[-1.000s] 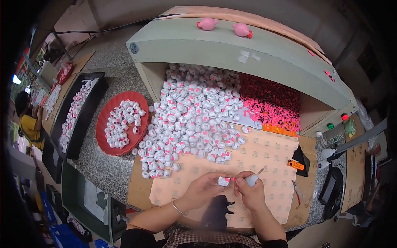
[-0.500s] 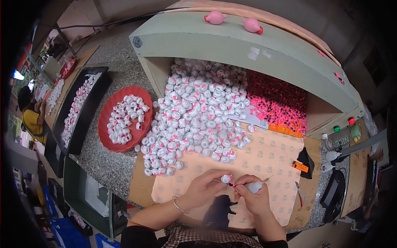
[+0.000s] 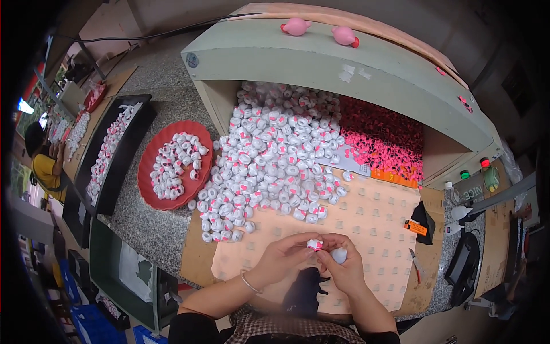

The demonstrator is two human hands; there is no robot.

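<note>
1. Your left hand pinches a small white piece with a pink spot between thumb and fingertips, fingers clamped on it, just above the peach mat.
2. Your right hand meets it from the other side, fingertips touching the same piece; a second white piece sits tucked in the curled fingers of that hand.
3. A thin bracelet circles your left wrist.
4. Both hands hover over the near edge of the mat, close to your body.
5. A big heap of white-and-pink pieces spreads from the mat's far left corner back into the open green-grey box.
6. Loose pink bits fill the box's right side.
7. A red round tray with more pieces lies left of the heap, a long black tray beyond it.
8. Small pliers lie right of the mat.
</note>
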